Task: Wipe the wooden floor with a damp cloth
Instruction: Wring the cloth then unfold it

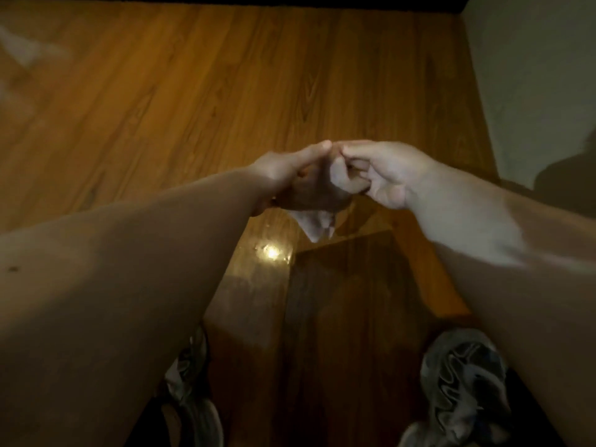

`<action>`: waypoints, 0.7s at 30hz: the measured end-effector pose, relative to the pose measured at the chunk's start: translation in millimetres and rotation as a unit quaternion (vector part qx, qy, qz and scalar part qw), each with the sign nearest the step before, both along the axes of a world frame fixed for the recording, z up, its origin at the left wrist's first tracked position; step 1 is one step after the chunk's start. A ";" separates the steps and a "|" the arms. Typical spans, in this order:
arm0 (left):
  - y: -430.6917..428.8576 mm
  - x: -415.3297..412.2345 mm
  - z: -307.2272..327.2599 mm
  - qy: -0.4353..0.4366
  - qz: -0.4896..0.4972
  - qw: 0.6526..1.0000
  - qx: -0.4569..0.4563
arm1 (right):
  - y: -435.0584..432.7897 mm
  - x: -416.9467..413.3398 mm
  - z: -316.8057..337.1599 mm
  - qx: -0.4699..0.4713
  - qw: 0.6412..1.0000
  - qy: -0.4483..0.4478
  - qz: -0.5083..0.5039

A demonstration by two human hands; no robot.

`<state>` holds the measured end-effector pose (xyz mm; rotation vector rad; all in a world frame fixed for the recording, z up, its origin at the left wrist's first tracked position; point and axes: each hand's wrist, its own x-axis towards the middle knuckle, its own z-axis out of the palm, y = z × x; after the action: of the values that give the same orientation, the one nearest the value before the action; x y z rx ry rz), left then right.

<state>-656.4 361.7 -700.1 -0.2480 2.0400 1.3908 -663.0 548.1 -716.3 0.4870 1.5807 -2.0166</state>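
A: Where's the pale crumpled cloth (314, 225)?
B: Mid-air, centre. The left hand (290, 175) is clamped round it; right hand (387, 175) curled against left, grip unclear.
A: Progress?
B: Just a wet sheen (271, 253) at 6 o'clock; rest of brown wooden floor (193, 91) looks dry, prob. undone.

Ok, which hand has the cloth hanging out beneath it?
The left hand: a pale corner of the cloth dangles below its palm. The right hand meets it at the top, with no cloth showing underneath.

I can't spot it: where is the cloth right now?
Head view, centre: the cloth hangs bunched between the left hand and right hand, over the wooden floor, ahead of the shoes.
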 end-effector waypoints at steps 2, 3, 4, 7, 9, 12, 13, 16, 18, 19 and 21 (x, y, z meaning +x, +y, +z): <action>13.1 -3.8 -10.5 -0.009 -0.041 0.999 0.009 | -8.1 -4.2 -10.2 -0.021 0.999 0.016 -0.023; 19.8 -7.1 -19.4 -0.006 -0.042 0.999 -0.007 | -7.8 -4.5 -15.8 -0.025 0.999 0.022 -0.040; 23.7 -9.6 -28.2 0.003 -0.029 0.999 -0.036 | -4.8 -3.9 -19.9 -0.012 0.998 0.025 -0.050; 14.4 -11.0 -55.2 0.021 0.047 0.995 -0.081 | 17.0 -8.5 -33.2 0.099 0.993 0.025 -0.059; 2.8 -10.9 -65.9 0.001 0.098 0.995 -0.025 | 33.8 -13.0 -37.7 0.125 0.986 0.013 -0.106; -3.2 -14.0 -68.3 -0.023 0.195 0.979 0.063 | 39.1 -26.2 -42.8 0.125 0.974 -0.036 -0.188; -3.5 -17.4 -67.5 -0.034 0.222 0.970 0.090 | 38.0 -31.4 -45.0 0.132 0.967 -0.055 -0.210; -4.4 -27.7 -67.3 -0.085 0.257 0.943 0.195 | 34.8 -39.7 -51.4 0.182 0.964 -0.095 -0.167; -6.7 -36.8 -69.9 -0.103 0.219 0.950 0.196 | 39.3 -44.6 -52.6 0.194 0.971 -0.124 -0.068; -8.5 -40.7 -70.7 -0.098 0.197 0.961 0.167 | 43.5 -47.3 -51.7 0.187 0.973 -0.135 -0.016; -12.7 -48.6 -72.9 -0.076 0.172 0.978 0.093 | 52.6 -54.7 -46.2 0.185 0.969 -0.141 0.083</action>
<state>-705.0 349.1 -773.0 -0.6293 1.7854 1.7033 -717.7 600.8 -762.5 0.7189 1.7535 -1.4593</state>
